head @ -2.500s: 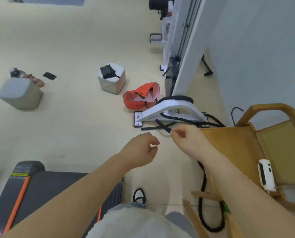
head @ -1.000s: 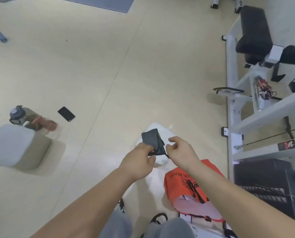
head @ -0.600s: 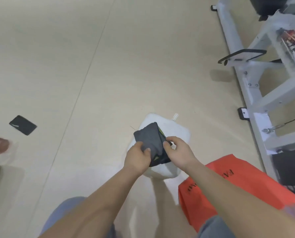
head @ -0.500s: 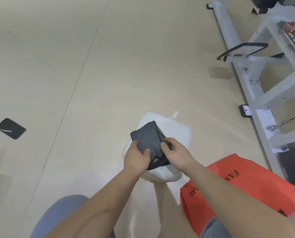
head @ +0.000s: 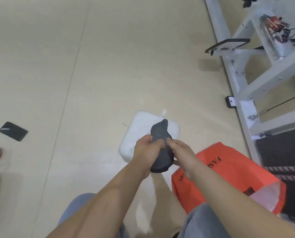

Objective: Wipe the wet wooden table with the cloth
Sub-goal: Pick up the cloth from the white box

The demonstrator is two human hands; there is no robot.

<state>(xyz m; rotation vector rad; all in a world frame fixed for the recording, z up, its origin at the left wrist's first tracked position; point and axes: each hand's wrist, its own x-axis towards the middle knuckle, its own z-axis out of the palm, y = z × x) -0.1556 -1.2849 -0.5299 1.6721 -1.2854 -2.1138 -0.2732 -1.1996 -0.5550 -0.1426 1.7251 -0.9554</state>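
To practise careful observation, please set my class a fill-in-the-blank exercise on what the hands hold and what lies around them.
1. The left hand and the right hand both grip the dark ____ cloth.
2. Just beyond the hands, a ____ stool stands on the floor.
3. The bag to the right of the stool is ____.
4. The black phone lies far to the ____ of the stool.

Missing words: grey; white; orange; left.

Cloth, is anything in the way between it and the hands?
No. The left hand and right hand both grip the cloth, held over a white cube. The wooden table is out of view.
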